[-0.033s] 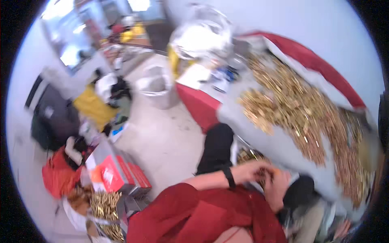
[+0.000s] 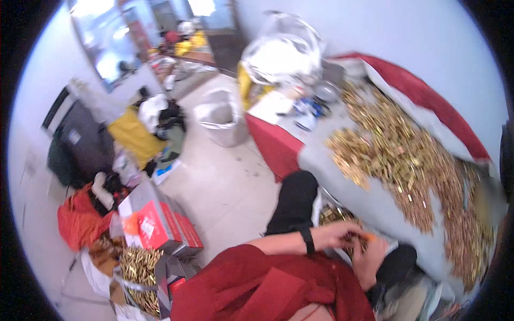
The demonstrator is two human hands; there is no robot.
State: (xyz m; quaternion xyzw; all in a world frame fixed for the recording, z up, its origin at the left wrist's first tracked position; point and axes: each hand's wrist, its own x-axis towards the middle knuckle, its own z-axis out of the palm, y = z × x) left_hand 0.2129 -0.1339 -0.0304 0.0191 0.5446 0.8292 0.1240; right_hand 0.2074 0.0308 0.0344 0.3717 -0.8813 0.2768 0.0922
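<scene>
My left hand (image 2: 342,234), with a dark band (image 2: 308,241) on its wrist, is closed, its fingertips meeting those of my right hand (image 2: 369,259) above my lap. The right hand's fingers are also curled closed. A small orange piece (image 2: 368,236) shows at its fingertips; whether it is held or worn on a finger is unclear. Whatever lies between the hands is too small and blurred to name. Just beyond them, a container holds small brass-coloured metal pieces (image 2: 334,215), partly hidden by my left hand. Dark red cloth (image 2: 273,283) covers my lap.
Heaps of brass-coloured pieces (image 2: 399,155) spread over a grey-covered table (image 2: 342,171) at right. Bags of similar pieces (image 2: 140,266) stand at lower left beside red-and-grey boxes (image 2: 160,222). A white sack (image 2: 219,119) stands on the floor (image 2: 219,176); a clear plastic bag (image 2: 281,53) is behind.
The view has shifted slightly, so the scene sits lower and a little further right. My hands stay together with nearly the same finger pose.
</scene>
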